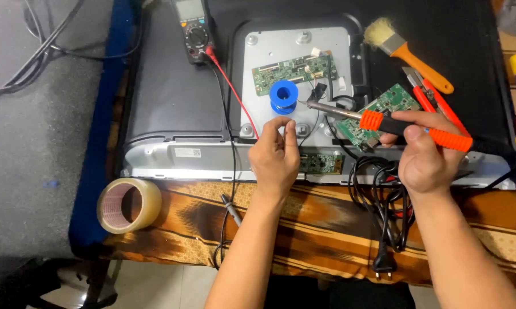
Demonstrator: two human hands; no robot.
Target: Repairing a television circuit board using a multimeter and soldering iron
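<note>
Right hand (pixel 424 157) wrapped around the orange grip of a soldering iron (pixel 384 121), metal tip aimed left toward the blue solder spool (pixel 282 95). Left hand (pixel 276 153) with thumb and forefinger pinched together, probably on a thin strand of solder; too fine to confirm. Spool upright on the grey metal plate (pixel 264 57), just near of the long green board (pixel 294 68) and just far of the left hand.

Risks, judged from this layout: hot tip close to the left fingertips, so a burn on a small slip. Iron shaft passing over the small green board (pixel 384 111) and thin black wires, so scorched insulation or a bridged joint if lowered carelessly. Black cord bundle (pixel 384 206) tangled under the right wrist, plug dangling off the near edge; a snag there likely to jerk the iron. Red probe lead (pixel 235 94) from the multimeter (pixel 194 28) crossing near the work, also within reach of the tip.

Surface draped in a brown patterned cloth (pixel 326 223), carrying the face-down black panel (pixel 172 86). Tape roll (pixel 129 205) near left, brush (pixel 407 51) and red cutter (pixel 435 100) far right. Grey floor on the left, with loose cables.
</note>
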